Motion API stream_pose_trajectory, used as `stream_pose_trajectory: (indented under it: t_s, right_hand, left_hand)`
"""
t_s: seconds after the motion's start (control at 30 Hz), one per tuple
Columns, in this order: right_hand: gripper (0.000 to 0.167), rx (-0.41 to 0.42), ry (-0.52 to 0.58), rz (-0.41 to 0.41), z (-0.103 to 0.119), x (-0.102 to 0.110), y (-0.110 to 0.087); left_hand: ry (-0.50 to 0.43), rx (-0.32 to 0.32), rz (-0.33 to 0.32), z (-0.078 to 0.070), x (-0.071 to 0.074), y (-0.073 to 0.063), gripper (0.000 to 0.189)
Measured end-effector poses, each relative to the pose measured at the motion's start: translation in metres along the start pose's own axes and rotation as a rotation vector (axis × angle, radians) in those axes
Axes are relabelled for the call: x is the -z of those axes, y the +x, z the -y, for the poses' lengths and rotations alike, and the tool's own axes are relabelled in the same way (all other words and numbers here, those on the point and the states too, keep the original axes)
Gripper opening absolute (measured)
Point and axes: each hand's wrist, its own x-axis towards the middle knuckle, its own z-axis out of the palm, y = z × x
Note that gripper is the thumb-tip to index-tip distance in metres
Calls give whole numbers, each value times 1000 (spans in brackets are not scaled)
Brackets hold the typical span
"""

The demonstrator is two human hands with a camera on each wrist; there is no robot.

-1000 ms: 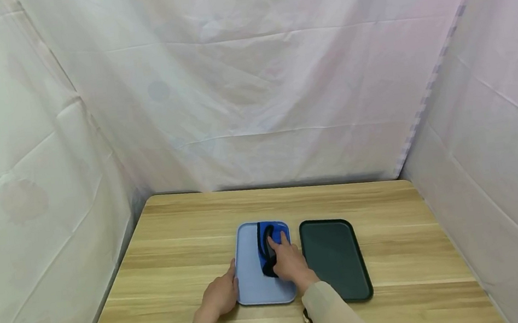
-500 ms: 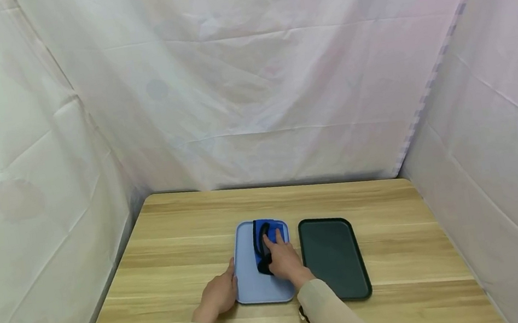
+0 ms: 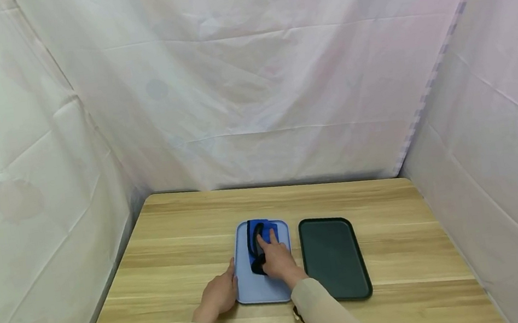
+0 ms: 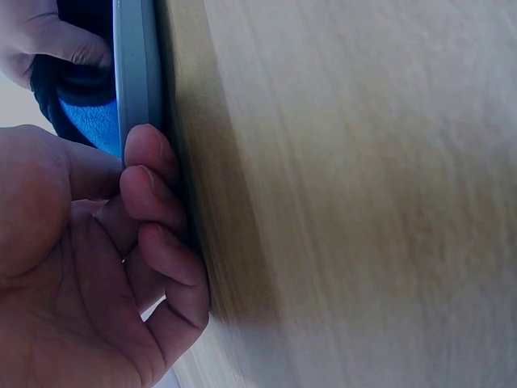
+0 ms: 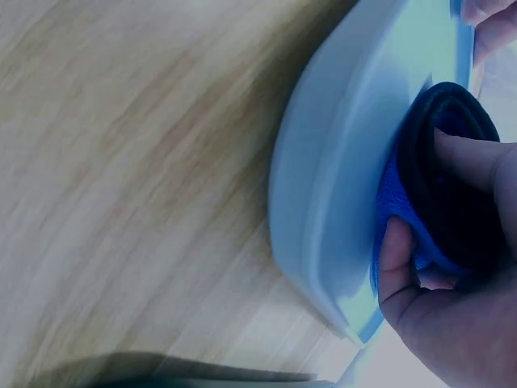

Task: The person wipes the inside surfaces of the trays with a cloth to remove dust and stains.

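A light blue tray lies on the table. On it is a blue cloth with black trim, folded or layered, apparently terry in the right wrist view. My right hand grips this cloth. Two fingers lie spread on it in the head view, and the thumb reaches into the black-edged fold in the right wrist view. My left hand holds the tray's left edge, its curled fingers against the outer wall; the thumb is partly hidden.
To the right of the blue tray, a short gap away, lies a dark green tray. The wooden table bears both trays. White fabric hangs behind the table and along both sides.
The right hand has slid the blue cloth leftward across the tray, away from its right rim. My left hand and both trays have stayed in place.
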Motion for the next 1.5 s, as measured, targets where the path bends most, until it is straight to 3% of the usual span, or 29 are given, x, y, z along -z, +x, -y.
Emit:
stream_pose_trajectory:
  t_s: [0.87,1.5]
  right_hand:
    - [87,-16,2,24,21,-12,7]
    - [89,-45,-4,27,24,-15,5]
  left_hand:
    - [4,-1,12,-1,-2,4,55]
    - [7,4,-6,-1,0,2,54]
